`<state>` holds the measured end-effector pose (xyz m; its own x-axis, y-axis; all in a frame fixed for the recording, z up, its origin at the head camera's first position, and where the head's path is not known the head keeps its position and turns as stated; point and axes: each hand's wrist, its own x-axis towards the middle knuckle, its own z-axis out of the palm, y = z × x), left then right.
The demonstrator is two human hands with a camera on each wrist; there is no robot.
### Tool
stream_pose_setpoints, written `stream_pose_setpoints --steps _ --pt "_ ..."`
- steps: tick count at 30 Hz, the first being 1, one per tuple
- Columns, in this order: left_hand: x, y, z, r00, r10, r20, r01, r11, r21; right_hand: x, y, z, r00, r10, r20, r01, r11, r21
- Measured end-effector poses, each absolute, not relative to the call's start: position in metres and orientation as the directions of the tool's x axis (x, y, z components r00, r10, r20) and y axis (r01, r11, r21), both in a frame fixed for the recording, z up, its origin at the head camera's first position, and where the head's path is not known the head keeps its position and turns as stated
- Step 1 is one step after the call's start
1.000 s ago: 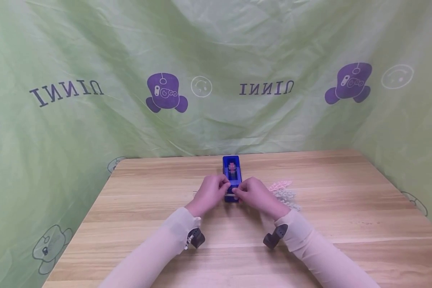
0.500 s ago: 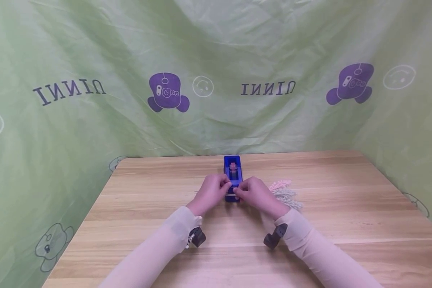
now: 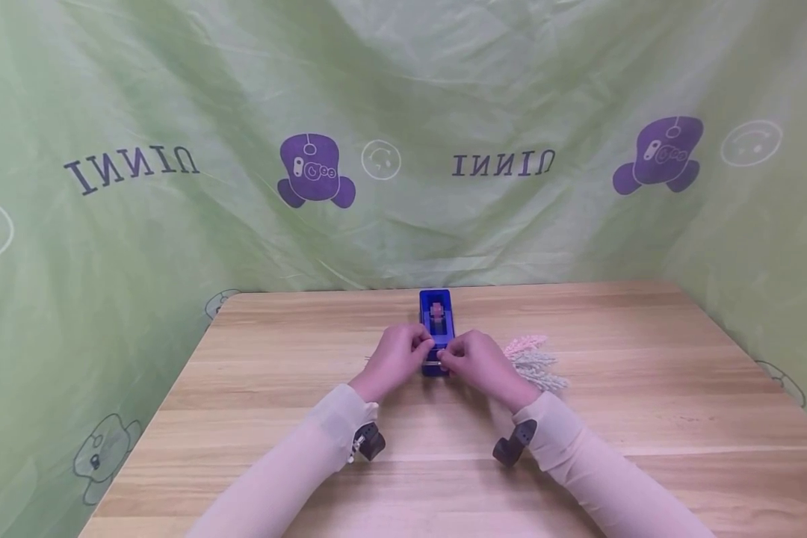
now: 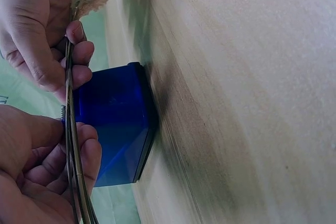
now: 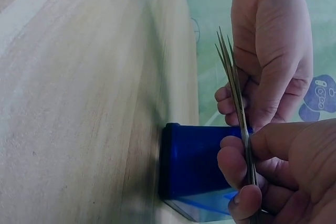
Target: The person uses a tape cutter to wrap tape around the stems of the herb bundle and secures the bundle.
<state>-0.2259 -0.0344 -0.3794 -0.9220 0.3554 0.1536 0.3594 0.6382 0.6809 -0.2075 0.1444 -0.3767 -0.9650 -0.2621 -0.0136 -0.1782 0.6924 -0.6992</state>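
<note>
A blue tape dispenser (image 3: 437, 336) with a reddish roll core stands near the table's back, its front end between the hands. My left hand (image 3: 393, 355) and my right hand (image 3: 480, 366) hold a bundle of dried flower stems (image 4: 79, 177) crosswise by that end, close to the serrated edge. In both wrist views, fingers and thumbs lie on either side of the stems. Pink and pale flower heads (image 3: 536, 366) stick out past the right hand; the thin stem ends (image 5: 226, 51) extend past the left. Whether tape is pinched too, I cannot tell.
The dispenser rests on a wood-grain table (image 3: 296, 463). Behind and on both sides hangs a green printed curtain (image 3: 410, 232). A black wrist device (image 3: 370, 441) sits on the left wrist and another (image 3: 514, 442) on the right.
The head view has shifted slightly. Both hands keep their hold on the stems at the dispenser, with hardly any visible movement.
</note>
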Motion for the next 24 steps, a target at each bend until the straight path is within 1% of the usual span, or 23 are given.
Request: stream_pose_setpoints --steps 12,19,24 --pt "-0.2258 -0.0343 -0.3806 -0.916 0.363 0.172 0.377 0.63 0.679 -0.2055 0.1437 -0.3776 -0.967 -0.254 0.011 -0.194 0.709 -0.678" --pt "-0.2256 -0.0341 -0.3792 -0.917 0.361 0.166 0.371 0.625 0.687 -0.2045 0.1433 -0.3793 -0.96 -0.277 -0.021 -0.191 0.712 -0.675" --pt "-0.2259 -0.0339 -0.3794 -0.921 0.359 0.152 0.359 0.628 0.691 -0.2047 0.1443 -0.379 -0.957 -0.29 -0.009 -0.209 0.71 -0.672"
